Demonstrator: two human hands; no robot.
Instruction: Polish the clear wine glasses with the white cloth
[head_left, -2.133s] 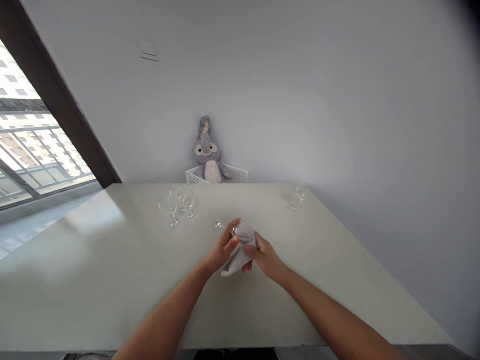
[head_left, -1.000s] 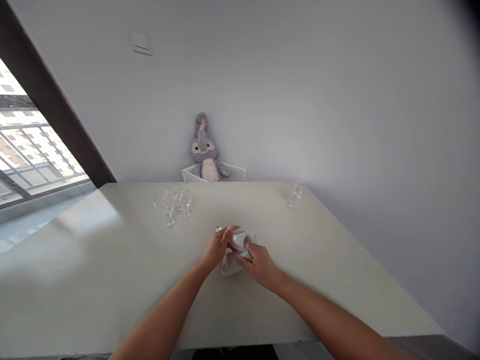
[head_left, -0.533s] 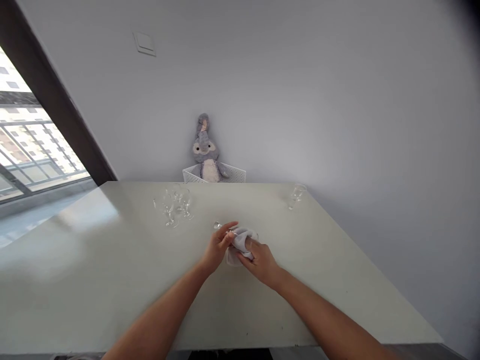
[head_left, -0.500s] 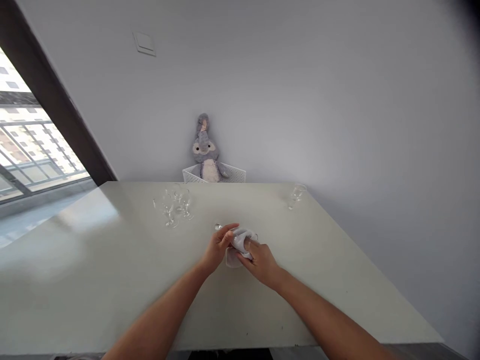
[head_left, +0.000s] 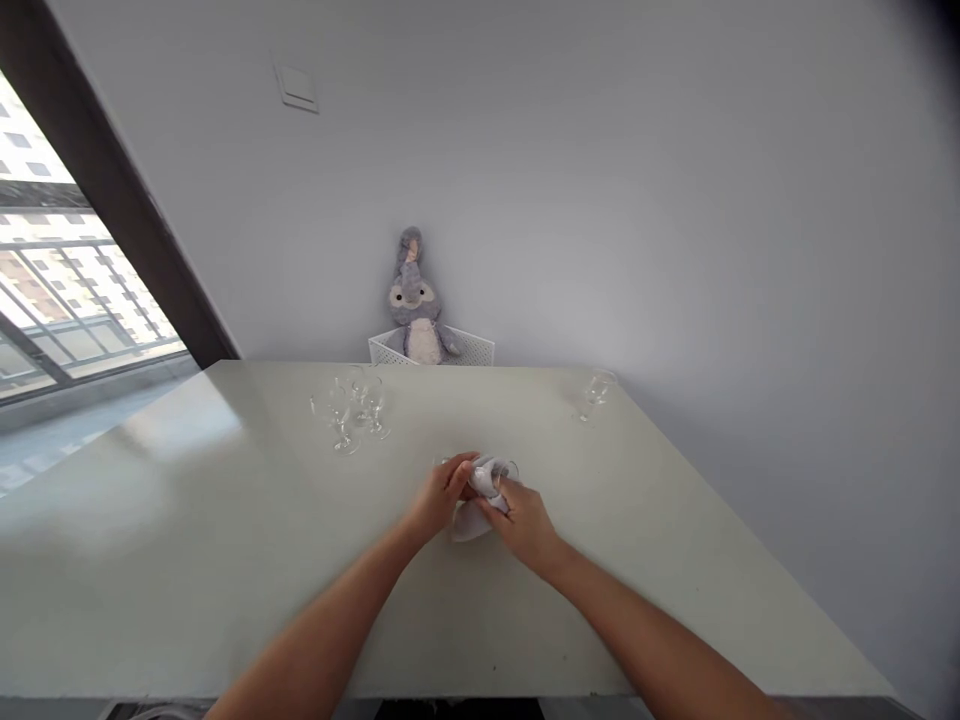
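Near the middle of the pale table, my left hand [head_left: 442,497] is closed around a clear glass, whose base shows faintly past the fingers on the left and whose rim shows on the right. My right hand [head_left: 523,515] grips a white cloth [head_left: 472,521] with fingers at the mouth of the glass. The cloth wraps partly round the bowl, and a corner of it hangs below between the hands. Much of the glass is hidden by the cloth and fingers.
Several clear stemmed glasses [head_left: 343,412] stand at the left back of the table [head_left: 300,560]. Another glass [head_left: 597,390] stands at the back right. Behind the far edge, a grey plush toy [head_left: 421,315] sits in a white basket [head_left: 475,350] against the wall.
The glass base on the left is now more hidden behind my left hand. The cloth between my hands has shifted, its hanging corner a little lower. The view has moved slightly.
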